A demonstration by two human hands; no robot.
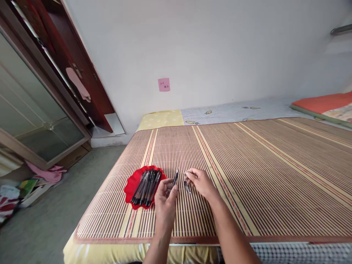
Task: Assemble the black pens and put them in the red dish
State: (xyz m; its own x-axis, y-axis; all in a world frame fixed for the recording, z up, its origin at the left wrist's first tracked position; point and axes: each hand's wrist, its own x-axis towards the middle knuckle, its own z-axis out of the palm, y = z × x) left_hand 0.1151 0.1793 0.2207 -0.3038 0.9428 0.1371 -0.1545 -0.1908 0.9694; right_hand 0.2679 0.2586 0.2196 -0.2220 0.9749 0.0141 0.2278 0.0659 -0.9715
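My left hand (165,192) is closed around a dark pen (176,176), whose pale, narrow end points up and away from me. Just to its right, my right hand (200,180) has its thumb and fingertips pinched together; whatever sits between them is too small to make out. Below those fingertips is a thin clear-and-dark piece (188,188), and I cannot tell if it is held or lies on the mat. Left of my left hand stands a red scalloped tray (129,183) with several black pens (145,187) lying side by side in it.
A striped bamboo mat (247,176) covers the bed. Folded red bedding (321,102) lies at the far right. A pink note (164,84) is stuck on the white wall. To the left are a glass-panelled door (35,106), a dark red door (79,73) and grey floor (74,183).
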